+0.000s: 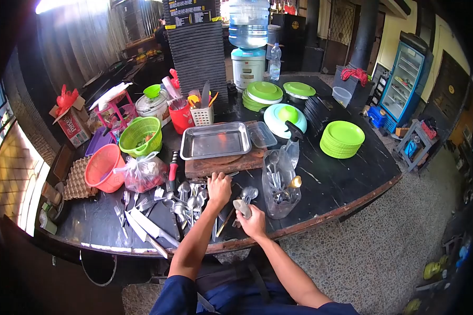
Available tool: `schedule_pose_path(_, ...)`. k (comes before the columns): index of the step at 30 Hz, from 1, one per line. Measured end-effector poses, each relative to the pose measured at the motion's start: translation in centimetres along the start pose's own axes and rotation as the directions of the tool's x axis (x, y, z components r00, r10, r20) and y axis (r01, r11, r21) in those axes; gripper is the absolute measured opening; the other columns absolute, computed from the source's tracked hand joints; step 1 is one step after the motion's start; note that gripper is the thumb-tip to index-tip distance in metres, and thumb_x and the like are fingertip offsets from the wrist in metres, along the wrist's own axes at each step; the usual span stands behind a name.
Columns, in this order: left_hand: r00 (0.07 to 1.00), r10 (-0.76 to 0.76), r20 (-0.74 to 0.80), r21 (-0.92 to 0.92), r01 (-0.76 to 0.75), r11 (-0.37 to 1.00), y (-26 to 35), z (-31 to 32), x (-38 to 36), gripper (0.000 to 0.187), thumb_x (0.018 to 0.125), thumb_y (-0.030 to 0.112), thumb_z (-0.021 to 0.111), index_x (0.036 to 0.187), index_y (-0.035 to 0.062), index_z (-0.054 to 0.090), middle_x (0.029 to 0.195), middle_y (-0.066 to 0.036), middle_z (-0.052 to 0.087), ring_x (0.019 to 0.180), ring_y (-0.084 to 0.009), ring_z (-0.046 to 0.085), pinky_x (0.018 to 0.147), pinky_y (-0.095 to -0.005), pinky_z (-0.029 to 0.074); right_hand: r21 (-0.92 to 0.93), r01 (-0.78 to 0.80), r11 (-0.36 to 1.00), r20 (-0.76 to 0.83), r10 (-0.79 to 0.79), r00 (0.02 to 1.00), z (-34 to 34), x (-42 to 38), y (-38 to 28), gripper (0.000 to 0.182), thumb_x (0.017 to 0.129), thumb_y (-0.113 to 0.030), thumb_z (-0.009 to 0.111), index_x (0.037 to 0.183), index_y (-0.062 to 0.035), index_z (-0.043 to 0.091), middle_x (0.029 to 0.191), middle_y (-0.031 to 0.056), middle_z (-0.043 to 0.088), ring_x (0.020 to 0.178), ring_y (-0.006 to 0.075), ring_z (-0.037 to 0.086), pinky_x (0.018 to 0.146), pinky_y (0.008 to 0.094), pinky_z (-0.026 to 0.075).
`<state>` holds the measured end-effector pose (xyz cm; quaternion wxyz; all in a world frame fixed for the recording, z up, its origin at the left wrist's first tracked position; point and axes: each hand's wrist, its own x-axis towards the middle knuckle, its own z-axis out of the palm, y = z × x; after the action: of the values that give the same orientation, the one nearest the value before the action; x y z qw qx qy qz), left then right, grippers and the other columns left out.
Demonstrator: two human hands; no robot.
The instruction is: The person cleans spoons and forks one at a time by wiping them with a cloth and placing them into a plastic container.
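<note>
My left hand [219, 189] has its fingers curled at the front edge of a wooden board [205, 167]; what it holds, if anything, is hidden. Just right of it, my right hand [253, 221] is closed on a greyish cloth [242, 208]. Several spoons [248, 193] lie beyond the cloth. A pile of spoons and forks [183, 202] spreads left of my left forearm, beside large knives [151, 227]. On the board rests a metal tray [216, 140]. To the right, a clear plastic container [280, 202] holds more cutlery.
Green plates [342, 139] are stacked at the right, with a spray bottle [293, 146] nearer. Left are a red basket [104, 167], a green basket [141, 137], a plastic bag [144, 173] and egg trays [79, 180]. A water dispenser [248, 68] stands behind.
</note>
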<state>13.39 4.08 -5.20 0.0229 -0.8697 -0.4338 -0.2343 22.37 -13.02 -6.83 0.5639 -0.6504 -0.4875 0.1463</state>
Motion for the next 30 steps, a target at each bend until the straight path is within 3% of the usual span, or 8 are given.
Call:
schedule_pose_path(5, 0.969, -0.070, -0.238, -0.008, 0.070, 0.997, 0.8, -2.5, 0.7, 0.021, 0.090, 0.010, 0.062, 0.110, 0.0097, 0.066, 0.098, -0.011, 0.068, 0.103, -0.0332, 0.059, 0.089, -0.0463, 0.045, -0.006, 0.019, 1.000, -0.026, -0.019, 0.999, 0.1, 0.1, -0.2, 0.025, 0.080, -0.019, 0.079, 0.089, 0.0017, 0.069, 0.084, 0.0206, 0.069, 0.078, 0.0424, 0.068, 0.068, 0.0462, 0.053)
schedule_pose_path(10, 0.879, -0.227, -0.420, -0.427, 0.029, 0.904, 1.5, -7.1, 1.4, 0.010, 0.099, 0.011, 0.058, 0.105, 0.0038, 0.060, 0.091, -0.017, 0.069, 0.087, -0.0371, 0.064, 0.078, -0.0472, 0.048, -0.006, 0.000, 1.000, -0.034, 0.000, 0.999, 0.1, 0.0, -0.3, 0.027, 0.080, -0.020, 0.081, 0.091, 0.0016, 0.069, 0.084, 0.0205, 0.070, 0.079, 0.0413, 0.070, 0.067, 0.0460, 0.054)
schedule_pose_path(15, 0.766, -0.563, -0.311, -0.927, -0.112, 0.358, 3.1, -11.0, -0.7, 0.019, 0.110, 0.021, 0.048, 0.108, 0.0026, 0.053, 0.088, -0.010, 0.067, 0.065, -0.0176, 0.064, 0.058, -0.0291, 0.048, 0.033, -0.022, 0.999, -0.115, 0.026, 0.993, 0.1, -0.1, -0.3, 0.028, 0.083, -0.023, 0.080, 0.092, 0.0013, 0.069, 0.082, 0.0203, 0.070, 0.078, 0.0397, 0.071, 0.068, 0.0452, 0.054)
schedule_pose_path(17, 0.792, -0.609, -0.037, -0.994, -0.093, -0.060, 3.7, -12.7, -2.2, 0.021, 0.110, 0.026, 0.049, 0.106, 0.0057, 0.050, 0.085, -0.008, 0.066, 0.062, -0.0120, 0.062, 0.051, -0.0240, 0.046, 0.057, -0.052, 0.997, -0.113, 0.058, 0.992, 0.0, -0.2, -0.4, 0.029, 0.084, -0.025, 0.079, 0.093, 0.0009, 0.069, 0.083, 0.0201, 0.070, 0.079, 0.0396, 0.071, 0.070, 0.0451, 0.054)
schedule_pose_path(19, 0.786, -0.607, 0.118, -0.981, -0.001, -0.193, 4.3, -13.5, -4.1, 0.021, 0.109, 0.028, 0.051, 0.106, 0.0069, 0.052, 0.080, -0.005, 0.064, 0.058, -0.0092, 0.057, 0.048, -0.0219, 0.041, 0.055, -0.093, 0.994, -0.152, 0.101, 0.983, 0.0, 0.0, -0.3, 0.030, 0.086, -0.026, 0.078, 0.097, 0.0003, 0.069, 0.086, 0.0200, 0.072, 0.082, 0.0380, 0.072, 0.073, 0.0451, 0.054)
schedule_pose_path(24, 0.840, -0.452, 0.298, -0.949, 0.210, -0.235, 4.5, -11.0, -8.7, 0.018, 0.107, 0.019, 0.054, 0.116, 0.0046, 0.060, 0.084, 0.002, 0.058, 0.067, -0.0061, 0.051, 0.057, -0.0212, 0.040, 0.144, -0.182, 0.973, -0.251, 0.214, 0.944, -0.1, 1.3, -2.7, 0.030, 0.092, -0.020, 0.070, 0.113, 0.0012, 0.067, 0.100, 0.0207, 0.073, 0.094, 0.0358, 0.072, 0.081, 0.0433, 0.054)
schedule_pose_path(27, 0.848, -0.341, 0.405, -0.909, 0.331, -0.254, 6.4, -11.5, -9.7, 0.030, 0.104, 0.010, 0.052, 0.132, 0.0010, 0.058, 0.092, 0.001, 0.060, 0.075, -0.0068, 0.054, 0.066, -0.0211, 0.043, 0.139, 0.070, 0.988, -0.211, -0.039, 0.977, -0.1, 1.3, -6.4, 0.032, 0.094, -0.007, 0.062, 0.125, -0.0005, 0.065, 0.117, 0.0215, 0.070, 0.104, 0.0381, 0.069, 0.089, 0.0460, 0.052)
schedule_pose_path(30, 0.902, -0.372, 0.221, -0.954, 0.279, 0.111, 7.1, -11.9, -10.1, 0.026, 0.099, 0.003, 0.049, 0.120, -0.0019, 0.064, 0.098, 0.001, 0.055, 0.078, -0.0054, 0.053, 0.066, -0.0211, 0.041, -0.099, 0.430, 0.897, 0.040, -0.429, 0.903, -1.8, 1.8, -10.4, 0.060, 0.076, 0.007, 0.066, 0.136, 0.0009, 0.061, 0.131, 0.0215, 0.065, 0.101, 0.0378, 0.067, 0.089, 0.0427, 0.052)
